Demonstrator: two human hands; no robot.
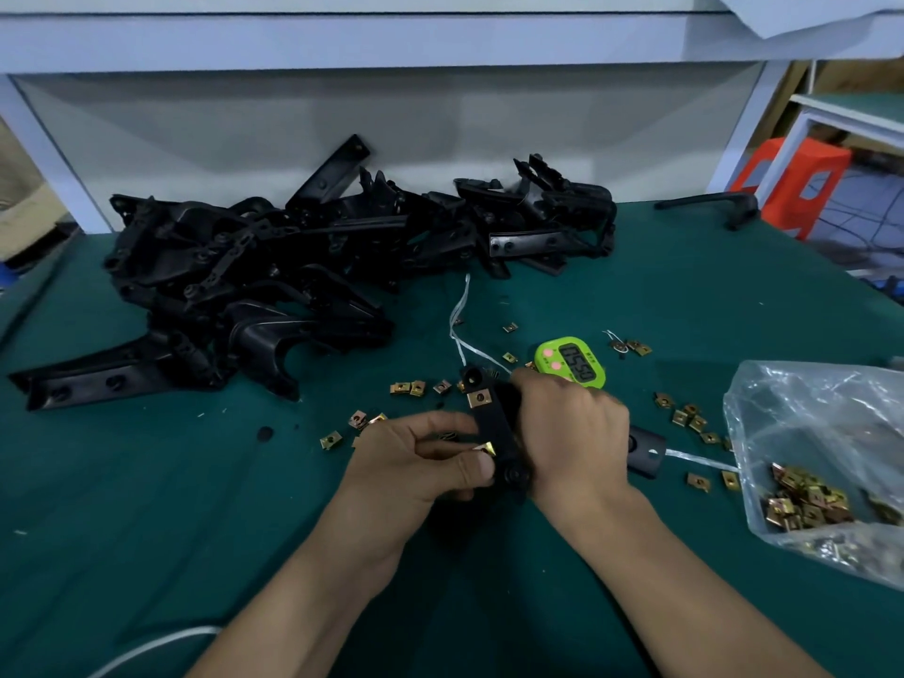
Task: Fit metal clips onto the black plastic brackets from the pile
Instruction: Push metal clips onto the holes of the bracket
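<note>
- A green-covered desk (685, 296) stands against a white frame, and its back left is heaped with a pile of black plastic brackets (254, 266). No brass shows on any of them, so they are probably all waiting for clips.
- One bracket (499, 428) is held above the desk's near middle, between both hands.
- The right hand (572, 428) wraps its curled fingers around the bracket's body and steadies it.
- The left hand (430, 457) pinches a second clip (487, 449) at the bracket's lower edge, with the thumb pressing on it. How far it has slid on cannot be told.
- A fitted clip (478, 398) already sits on the bracket's upper end, so this piece looks about half finished.
- Supply is plentiful: loose clips (689, 418) are scattered around the hands, and more fill the plastic bag (822, 433) on the right.
- A green timer (570, 362) lies just behind the right hand.
- Judged from this, most of the job lies ahead: one bracket is under way and the pile is large.
</note>
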